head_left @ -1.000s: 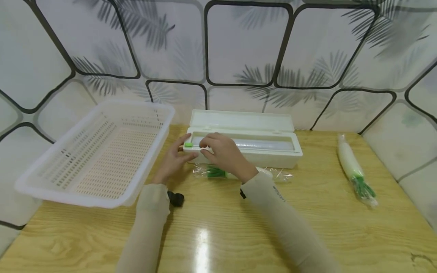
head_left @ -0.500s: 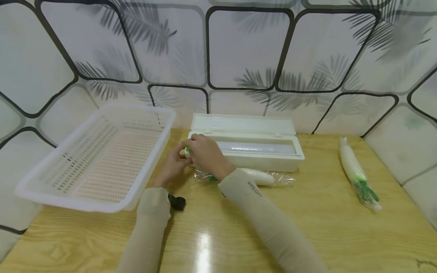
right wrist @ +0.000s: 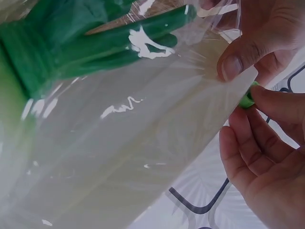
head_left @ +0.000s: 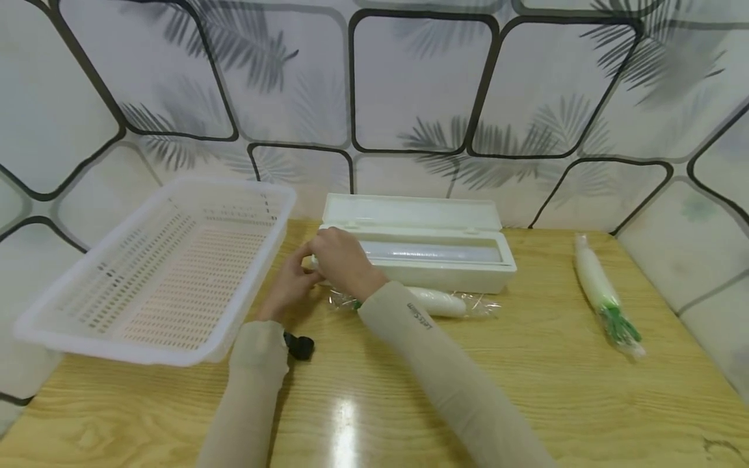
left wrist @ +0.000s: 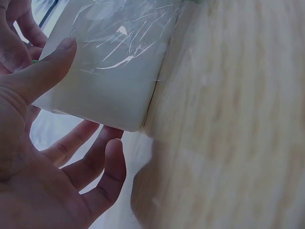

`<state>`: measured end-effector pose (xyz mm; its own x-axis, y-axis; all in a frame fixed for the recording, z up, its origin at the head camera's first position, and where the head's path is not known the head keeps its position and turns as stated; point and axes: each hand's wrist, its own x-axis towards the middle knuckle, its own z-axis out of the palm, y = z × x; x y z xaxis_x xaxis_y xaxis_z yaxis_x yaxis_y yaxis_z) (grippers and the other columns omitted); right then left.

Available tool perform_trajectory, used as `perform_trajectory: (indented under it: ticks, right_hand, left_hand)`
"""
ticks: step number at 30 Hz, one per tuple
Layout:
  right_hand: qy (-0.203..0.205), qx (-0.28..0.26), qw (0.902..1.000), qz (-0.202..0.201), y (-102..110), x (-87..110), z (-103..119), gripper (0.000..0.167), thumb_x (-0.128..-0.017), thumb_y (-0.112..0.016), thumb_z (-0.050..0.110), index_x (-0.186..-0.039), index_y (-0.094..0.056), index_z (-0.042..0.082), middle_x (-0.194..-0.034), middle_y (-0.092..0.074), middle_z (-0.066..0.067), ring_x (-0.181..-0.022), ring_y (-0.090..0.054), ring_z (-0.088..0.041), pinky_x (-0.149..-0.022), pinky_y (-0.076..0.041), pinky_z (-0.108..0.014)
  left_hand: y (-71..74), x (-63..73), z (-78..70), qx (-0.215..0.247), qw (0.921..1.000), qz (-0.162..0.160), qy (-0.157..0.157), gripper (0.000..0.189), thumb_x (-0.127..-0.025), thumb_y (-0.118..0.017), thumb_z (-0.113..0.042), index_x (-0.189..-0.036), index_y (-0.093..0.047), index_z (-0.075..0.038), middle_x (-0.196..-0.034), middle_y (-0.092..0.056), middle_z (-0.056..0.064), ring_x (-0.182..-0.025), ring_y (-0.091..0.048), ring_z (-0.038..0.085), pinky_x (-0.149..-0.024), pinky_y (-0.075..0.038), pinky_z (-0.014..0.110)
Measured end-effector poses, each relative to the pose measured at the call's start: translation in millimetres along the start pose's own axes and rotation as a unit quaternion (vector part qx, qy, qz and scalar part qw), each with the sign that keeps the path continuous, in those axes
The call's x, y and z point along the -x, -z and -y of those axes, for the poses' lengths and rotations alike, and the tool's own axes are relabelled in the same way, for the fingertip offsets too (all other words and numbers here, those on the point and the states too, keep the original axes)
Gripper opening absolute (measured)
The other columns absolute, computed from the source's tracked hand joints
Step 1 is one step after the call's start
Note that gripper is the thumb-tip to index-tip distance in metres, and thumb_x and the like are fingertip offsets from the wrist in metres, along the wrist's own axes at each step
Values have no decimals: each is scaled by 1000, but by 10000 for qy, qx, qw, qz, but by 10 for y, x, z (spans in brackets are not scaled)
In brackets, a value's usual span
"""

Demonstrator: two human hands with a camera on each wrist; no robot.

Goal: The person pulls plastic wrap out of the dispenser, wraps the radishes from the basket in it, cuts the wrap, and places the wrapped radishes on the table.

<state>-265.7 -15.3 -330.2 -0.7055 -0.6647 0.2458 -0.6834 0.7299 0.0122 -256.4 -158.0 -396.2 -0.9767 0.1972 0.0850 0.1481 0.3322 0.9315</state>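
A white cling film dispenser box (head_left: 439, 281) stands lengthwise with its lid raised at the back and a roll of clear film (head_left: 433, 251) inside. At the box's left end, my left hand (head_left: 289, 283) holds the corner, thumb on the front face in the left wrist view. My right hand (head_left: 342, 260) reaches across to that same end. In the right wrist view it pinches a small green slide cutter (right wrist: 248, 98) between thumb and fingers. Along the front of the box lies a plastic-wrapped white radish (head_left: 441, 302), its green leaves partly hidden by the right hand in the head view.
A large white perforated basket (head_left: 234, 331) fills the left side, close to the left forearm. A second wrapped white radish (head_left: 597, 276) lies far to the right on the wooden table (head_left: 526, 383). The patterned wall (head_left: 421, 84) rises right behind the box.
My right hand has moved left along the box front to its left end, onto the green slide cutter. More of the film roll and radish now shows. The left hand stays at the corner.
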Motion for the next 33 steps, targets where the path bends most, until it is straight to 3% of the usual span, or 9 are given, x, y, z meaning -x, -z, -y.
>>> perform_trajectory:
  ticks: [9, 16, 19, 22, 26, 30, 33]
  right_hand:
    - [201, -45, 9997, 115, 10, 16, -51, 26, -90, -76, 6, -116, -77, 10, -92, -71, -7, -83, -62, -22, -78, -53, -30]
    - [335, -373, 9987, 99, 18, 54, -139, 33, -88, -81, 17, -120, -75, 10, -84, -68, -8, -78, -59, -22, -72, -51, -30]
    - [443, -452, 9980, 4, 34, 92, -195, 21, -88, -80, 16, -104, -77, 3, -81, -68, -9, -76, -59, -23, -72, -51, -31]
    - [529, -419, 9977, -40, 66, 158, -269, 4, -91, -75, 3, -93, -76, 0, -82, -70, -10, -77, -62, -24, -74, -52, -31]
    - [441, -436, 9980, 84, 132, 290, -397, 11, -92, -66, -8, -90, -75, -1, -83, -69, -11, -79, -63, -25, -76, -54, -31]
    - [301, -669, 9972, 135, 179, 475, -585, 15, -96, -63, -5, -87, -73, -1, -77, -64, -8, -74, -57, -23, -71, -51, -31]
    - [399, -789, 9961, -42, 206, 636, -749, 17, -95, -63, -7, -82, -71, 0, -72, -59, -6, -68, -52, -21, -66, -49, -31]
  left_hand:
    - [12, 39, -24, -175, 9990, 33, 405, 63, -98, -67, -7, -154, -38, -2, -159, -30, 24, -109, -64, 42, -70, -51, 27]
    - [31, 57, -41, -318, 9991, 67, 290, 63, -99, -68, -13, -155, -39, -5, -162, -26, 22, -111, -63, 44, -77, -53, 35]
    - [7, 46, -58, -172, 9997, 109, 162, 63, -98, -69, -14, -155, -41, -9, -164, -25, 18, -108, -65, 42, -80, -54, 38]
    - [-16, 32, -59, 52, 9999, 125, 62, 64, -97, -70, -12, -155, -42, -12, -164, -26, 12, -92, -68, 37, -69, -52, 31]
    - [-5, 13, -19, 109, 9998, 125, 74, 66, -97, -71, -11, -156, -41, -14, -166, -21, 13, -80, -67, 31, -62, -46, 25]
    - [-3, -8, 8, 144, 9998, 115, 91, 67, -96, -72, -10, -156, -41, -13, -166, -20, 16, -93, -67, 31, -71, -51, 28]
    - [-6, -17, 14, 141, 9998, 100, 105, 67, -96, -72, -9, -156, -41, -13, -166, -21, 15, -91, -66, 31, -65, -50, 26]
